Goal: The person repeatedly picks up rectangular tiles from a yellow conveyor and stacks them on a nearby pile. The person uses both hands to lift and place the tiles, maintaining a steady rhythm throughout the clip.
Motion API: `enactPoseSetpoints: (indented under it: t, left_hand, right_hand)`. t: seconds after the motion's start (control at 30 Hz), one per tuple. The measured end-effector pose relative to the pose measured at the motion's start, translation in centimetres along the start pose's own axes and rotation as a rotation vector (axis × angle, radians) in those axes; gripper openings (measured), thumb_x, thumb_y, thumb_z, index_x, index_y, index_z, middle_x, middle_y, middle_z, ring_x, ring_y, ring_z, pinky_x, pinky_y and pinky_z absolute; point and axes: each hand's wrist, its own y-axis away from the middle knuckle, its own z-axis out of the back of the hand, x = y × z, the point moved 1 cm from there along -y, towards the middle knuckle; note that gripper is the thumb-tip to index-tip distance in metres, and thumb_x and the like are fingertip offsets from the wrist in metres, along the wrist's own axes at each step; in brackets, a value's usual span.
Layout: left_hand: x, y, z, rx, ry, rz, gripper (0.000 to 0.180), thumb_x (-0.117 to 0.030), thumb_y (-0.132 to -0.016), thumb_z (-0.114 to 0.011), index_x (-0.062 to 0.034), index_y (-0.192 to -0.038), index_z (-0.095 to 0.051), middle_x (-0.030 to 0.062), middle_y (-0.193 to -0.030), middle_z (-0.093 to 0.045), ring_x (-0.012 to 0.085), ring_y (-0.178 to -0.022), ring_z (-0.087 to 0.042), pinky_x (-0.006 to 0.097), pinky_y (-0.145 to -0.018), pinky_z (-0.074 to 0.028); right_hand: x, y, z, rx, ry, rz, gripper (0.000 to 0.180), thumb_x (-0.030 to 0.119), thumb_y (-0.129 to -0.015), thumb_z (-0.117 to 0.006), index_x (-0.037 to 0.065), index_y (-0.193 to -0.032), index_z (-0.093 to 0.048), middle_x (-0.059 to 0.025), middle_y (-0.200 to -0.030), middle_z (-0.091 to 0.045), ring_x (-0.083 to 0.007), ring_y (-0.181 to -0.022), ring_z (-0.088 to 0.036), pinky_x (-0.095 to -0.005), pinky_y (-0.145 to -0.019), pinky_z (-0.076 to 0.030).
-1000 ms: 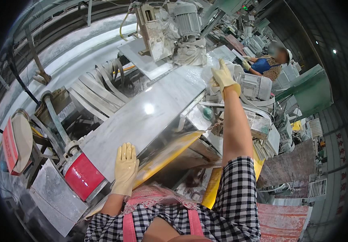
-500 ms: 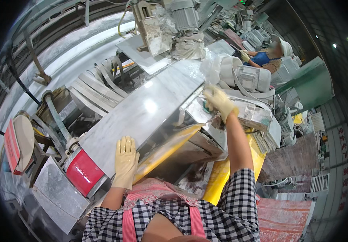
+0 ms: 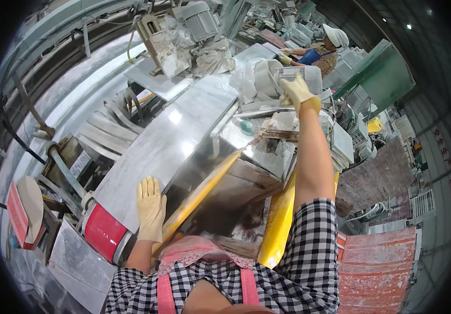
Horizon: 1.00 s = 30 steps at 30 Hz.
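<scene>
A long grey-white marble slab (image 3: 157, 141) slopes away from me on the machine bed. My left hand (image 3: 151, 204), in a cream rubber glove, lies open with fingers stretched out at the slab's near right edge. My right hand (image 3: 297, 90), gloved alike, is reached far forward over a grey motor (image 3: 312, 78). Its fingers are apart and nothing shows in them; whether they touch the motor I cannot tell. A small green thing (image 3: 247, 127) lies on the pale ledge right of the slab. A red belt roller end (image 3: 102, 230) shows below the slab's near end.
A yellow-edged guard (image 3: 202, 193) and a yellow machine part (image 3: 279, 225) stand close before me. Flat grey strips (image 3: 110, 133) hang left of the slab. Another person (image 3: 322, 55) works at the far right. Stacked tiles (image 3: 341, 146) and a green panel (image 3: 385, 78) lie beyond.
My right hand has left the green thing on the ledge and moved up and forward to the motor. My left hand stays by the slab's edge. The whole view has shifted a little.
</scene>
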Motion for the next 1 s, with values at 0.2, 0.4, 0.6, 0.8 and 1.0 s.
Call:
enactPoseSetpoints:
  t: [0.2, 0.4, 0.6, 0.8, 1.0]
  left_hand:
    - [0.1, 0.0, -0.4, -0.01, 0.014, 0.014, 0.064, -0.031, -0.094, -0.062, 0.0026, -0.146, -0.048, 0.0218, -0.154, -0.044, 0.0336, -0.146, -0.037, 0.046, -0.125, -0.022]
    - [0.3, 0.1, -0.5, -0.052, 0.09, 0.0, 0.062, -0.029, -0.092, -0.063, 0.0058, -0.143, -0.05, 0.0233, -0.15, -0.047, 0.0364, -0.144, -0.037, 0.048, -0.124, -0.023]
    - [1.0, 0.0, -1.9, -0.116, 0.138, -0.025, 0.056, -0.024, -0.093, -0.06, 0.0067, -0.139, -0.053, 0.0225, -0.148, -0.05, 0.0372, -0.141, -0.041, 0.048, -0.124, -0.024]
    - [1.7, 0.1, -2.5, -0.098, 0.209, 0.006, 0.051, -0.017, -0.096, -0.056, 0.006, -0.141, -0.052, 0.0236, -0.153, -0.045, 0.0377, -0.147, -0.035, 0.048, -0.125, -0.021]
    - [1.5, 0.2, -2.3, -0.203, 0.077, 0.054, 0.048, -0.014, -0.097, -0.053, 0.0073, -0.139, -0.053, 0.0256, -0.148, -0.05, 0.0407, -0.142, -0.04, 0.049, -0.123, -0.024]
  right_hand:
    - [-4.3, 4.0, -2.8, 0.53, 0.212, 0.208, 0.047, 0.037, -0.094, -0.064, 0.001, -0.123, -0.061, -0.0191, -0.088, -0.071, -0.0283, -0.071, -0.07, -0.0379, -0.069, -0.057]
    - [-20.9, 20.5, -4.6, 0.613, 0.467, 0.333, 0.033, 0.035, -0.098, -0.059, 0.005, -0.103, -0.072, -0.016, -0.107, -0.073, -0.0322, -0.098, -0.069, -0.0398, -0.088, -0.053]
    - [-30.4, 33.1, -2.5, 0.511, 0.568, 0.378, 0.028, 0.03, -0.095, -0.063, 0.006, -0.102, -0.075, -0.0121, -0.098, -0.074, -0.0305, -0.099, -0.068, -0.0438, -0.102, -0.046]
    - [-32.7, 35.9, -4.7, 0.279, 0.6, 0.397, 0.021, 0.023, -0.091, -0.063, 0.011, -0.078, -0.073, -0.0087, -0.086, -0.072, -0.0242, -0.092, -0.069, -0.0466, -0.113, -0.036]
    - [-34.5, 36.3, -6.7, 0.118, 0.683, 0.43, 0.021, 0.02, -0.084, -0.066, 0.013, -0.064, -0.065, -0.0085, -0.066, -0.066, -0.0264, -0.074, -0.068, -0.0469, -0.113, -0.038]
